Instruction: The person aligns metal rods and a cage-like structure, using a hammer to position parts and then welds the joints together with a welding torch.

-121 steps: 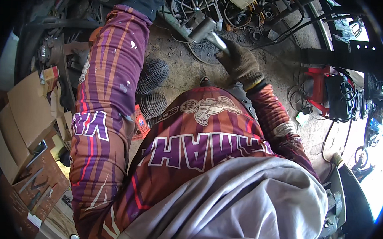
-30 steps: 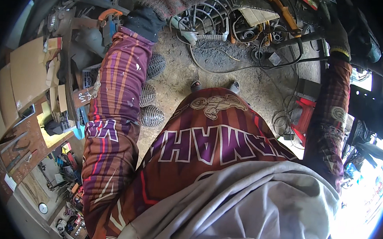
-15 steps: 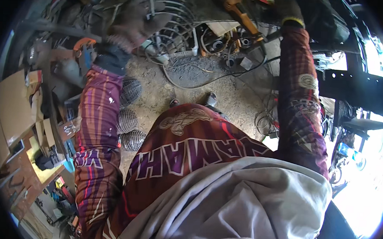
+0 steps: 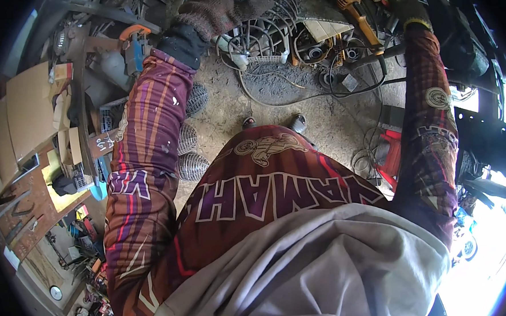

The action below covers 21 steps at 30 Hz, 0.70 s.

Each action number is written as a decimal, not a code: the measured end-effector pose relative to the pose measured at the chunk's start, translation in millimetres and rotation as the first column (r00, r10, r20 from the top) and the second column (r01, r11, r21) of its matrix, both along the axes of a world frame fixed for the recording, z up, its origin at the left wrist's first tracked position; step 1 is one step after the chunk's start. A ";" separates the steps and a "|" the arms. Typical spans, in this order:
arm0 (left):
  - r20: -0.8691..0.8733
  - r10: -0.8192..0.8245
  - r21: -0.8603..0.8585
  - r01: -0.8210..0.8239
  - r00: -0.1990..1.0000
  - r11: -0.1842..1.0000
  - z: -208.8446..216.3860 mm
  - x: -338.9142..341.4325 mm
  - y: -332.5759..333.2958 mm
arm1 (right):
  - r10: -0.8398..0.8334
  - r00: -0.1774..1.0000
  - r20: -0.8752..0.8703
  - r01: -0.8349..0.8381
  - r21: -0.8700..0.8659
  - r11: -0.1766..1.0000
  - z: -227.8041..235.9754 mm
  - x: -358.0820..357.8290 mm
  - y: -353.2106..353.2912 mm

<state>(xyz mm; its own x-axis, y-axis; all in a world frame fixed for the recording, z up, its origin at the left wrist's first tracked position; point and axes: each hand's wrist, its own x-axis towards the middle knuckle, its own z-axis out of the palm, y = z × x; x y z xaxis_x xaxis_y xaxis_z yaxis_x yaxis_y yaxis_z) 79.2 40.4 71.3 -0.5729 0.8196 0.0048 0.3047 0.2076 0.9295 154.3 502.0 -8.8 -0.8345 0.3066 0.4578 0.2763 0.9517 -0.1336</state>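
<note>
My left hand, in a brown-grey knitted glove with a dark cuff, reaches to the top of the view. It lies at the left side of a rack of curved metal wire. One gloved finger or thumb points right across the wires; the other fingers are cut off or unclear, so a grip cannot be made out. My right hand, in a dark glove with a yellowish cuff edge, is stretched far forward into shadow at the upper right. Its fingers are hidden. Left of it lies an orange power tool with a dark cord.
A grey cable curves over the dusty floor before my feet. Round wire cages stand beside my left forearm. Cardboard, a clamp with an orange top and a cluttered board are at left. A red object sits by my right arm.
The surroundings have shifted right and slightly up in the view. My left hand, blurred before, now shows sharper beside the wires. The red object has come into sight beside my right arm.
</note>
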 end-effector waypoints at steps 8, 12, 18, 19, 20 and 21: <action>-0.313 0.108 0.054 -0.096 0.943 0.994 -38.7 -12.8 -18.9 | -0.202 0.977 -0.063 0.207 0.095 0.974 39.3 88.4 -66.1; -0.400 -0.113 0.147 0.186 0.909 0.972 -18.3 -11.5 22.3 | -0.373 0.682 -0.629 -0.005 -0.514 0.858 -0.9 173.9 -9.9; -0.724 -0.071 -0.023 0.080 0.686 0.997 -5.0 -4.1 10.0 | -0.805 0.294 -0.515 0.668 -0.492 0.559 -41.0 207.7 37.0; -0.716 -0.092 -0.045 0.085 0.692 0.995 -1.4 -3.2 11.1 | -0.838 0.316 -0.445 0.750 -0.423 0.508 -58.5 216.6 57.8; -0.703 -0.097 -0.080 0.057 0.705 0.995 -2.5 -2.3 2.4 | -0.881 0.372 -0.294 0.634 -0.612 0.472 -16.7 197.9 14.7; -0.695 -0.099 -0.110 0.030 0.712 0.993 1.5 2.0 1.4 | -0.888 0.434 -0.153 0.513 -0.768 0.384 12.9 190.3 -10.5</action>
